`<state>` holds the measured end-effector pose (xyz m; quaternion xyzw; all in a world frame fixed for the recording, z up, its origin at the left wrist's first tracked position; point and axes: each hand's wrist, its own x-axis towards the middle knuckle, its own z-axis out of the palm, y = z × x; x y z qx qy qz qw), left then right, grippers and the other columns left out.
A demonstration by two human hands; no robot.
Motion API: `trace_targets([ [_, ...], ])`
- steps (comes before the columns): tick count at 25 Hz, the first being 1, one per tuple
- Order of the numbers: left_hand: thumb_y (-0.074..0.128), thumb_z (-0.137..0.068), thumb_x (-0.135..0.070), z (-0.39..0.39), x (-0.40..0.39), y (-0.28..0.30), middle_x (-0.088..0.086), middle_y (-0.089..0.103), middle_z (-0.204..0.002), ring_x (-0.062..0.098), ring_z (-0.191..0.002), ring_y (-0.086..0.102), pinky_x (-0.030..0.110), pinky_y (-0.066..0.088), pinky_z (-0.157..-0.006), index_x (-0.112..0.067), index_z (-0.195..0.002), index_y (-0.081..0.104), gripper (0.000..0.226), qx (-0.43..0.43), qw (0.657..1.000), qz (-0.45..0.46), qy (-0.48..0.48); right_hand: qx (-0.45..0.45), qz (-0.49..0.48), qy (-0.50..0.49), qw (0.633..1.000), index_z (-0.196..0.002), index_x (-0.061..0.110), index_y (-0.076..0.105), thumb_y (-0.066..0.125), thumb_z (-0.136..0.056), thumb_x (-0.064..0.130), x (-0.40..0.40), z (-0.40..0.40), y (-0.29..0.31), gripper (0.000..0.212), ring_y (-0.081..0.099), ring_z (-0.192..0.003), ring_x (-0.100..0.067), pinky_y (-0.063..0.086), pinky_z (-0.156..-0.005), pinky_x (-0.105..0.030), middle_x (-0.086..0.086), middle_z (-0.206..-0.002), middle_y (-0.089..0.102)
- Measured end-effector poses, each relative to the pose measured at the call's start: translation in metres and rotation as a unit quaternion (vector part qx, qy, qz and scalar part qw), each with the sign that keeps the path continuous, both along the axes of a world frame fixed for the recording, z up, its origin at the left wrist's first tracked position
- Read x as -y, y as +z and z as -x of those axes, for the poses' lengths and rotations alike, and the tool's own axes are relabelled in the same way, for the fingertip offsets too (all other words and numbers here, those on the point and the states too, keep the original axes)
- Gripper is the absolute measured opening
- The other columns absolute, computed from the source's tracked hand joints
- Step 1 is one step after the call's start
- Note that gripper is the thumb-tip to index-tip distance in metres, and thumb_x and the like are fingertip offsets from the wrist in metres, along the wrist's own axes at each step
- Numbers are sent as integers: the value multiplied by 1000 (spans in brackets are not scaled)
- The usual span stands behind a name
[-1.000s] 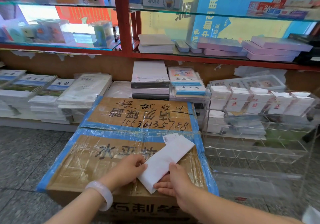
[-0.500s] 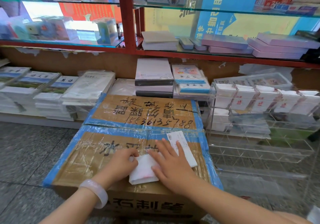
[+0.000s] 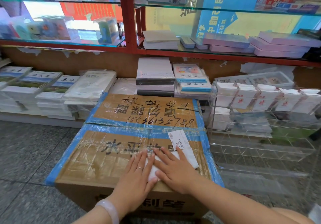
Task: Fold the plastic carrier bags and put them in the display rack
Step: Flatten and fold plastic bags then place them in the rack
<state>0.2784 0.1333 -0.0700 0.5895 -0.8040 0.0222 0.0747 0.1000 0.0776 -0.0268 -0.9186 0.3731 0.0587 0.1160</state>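
Observation:
A folded white plastic carrier bag (image 3: pixel 191 157) lies flat on top of a taped cardboard box (image 3: pixel 97 157). My left hand (image 3: pixel 137 173) and my right hand (image 3: pixel 173 166) both rest palm-down on the bag with fingers spread, side by side, hiding most of it. Only its right end and a strip between the hands show. To the right stands a clear acrylic display rack (image 3: pixel 260 144); its upper compartments hold several folded white bags (image 3: pixel 243 98), the lower ones look bare.
Stacks of books and notebooks (image 3: pixel 52 91) line the low shelf behind the box. Red-framed glass shelves (image 3: pixel 128 15) with boxed goods rise above. Grey speckled floor (image 3: pixel 26 154) lies to the left of the box.
The bag was held up at an angle by both hands, then laid on the box. Both hands have since flattened onto it, pressing it down.

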Motion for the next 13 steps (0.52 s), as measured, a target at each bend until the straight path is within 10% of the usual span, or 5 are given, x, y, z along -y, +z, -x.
trace_targets([
  [4, 17, -95, -61, -12, -14, 4, 12, 50, -137, 22, -131, 32, 32, 10, -108, -6, -147, 21, 76, 22, 997, -73, 25, -34, 4, -65, 997, -144, 38, -17, -30, -62, 62, 19, 32, 1, 87, -24, -138, -8, -21, -110, -45, 14, -147, -26],
  [9, 9, -94, -61, -30, -16, -8, 13, 41, -142, 28, -135, 26, 32, 19, -110, -8, -149, 11, 76, 64, 997, 41, -33, -86, 19, -200, 976, -136, 37, -26, -46, -50, 68, 38, 76, 0, 94, -19, -144, -15, -19, -109, -51, 12, -144, -31],
  [13, 6, -101, -46, -42, -17, 18, 1, 71, -107, 16, -94, 68, 23, 56, -65, -27, -121, 45, 48, 46, 992, 74, -88, -18, 27, -298, 954, -151, 27, 2, 6, -101, 43, 43, 76, 15, 53, -3, -147, -17, -6, -114, -50, 1, -160, 0],
])
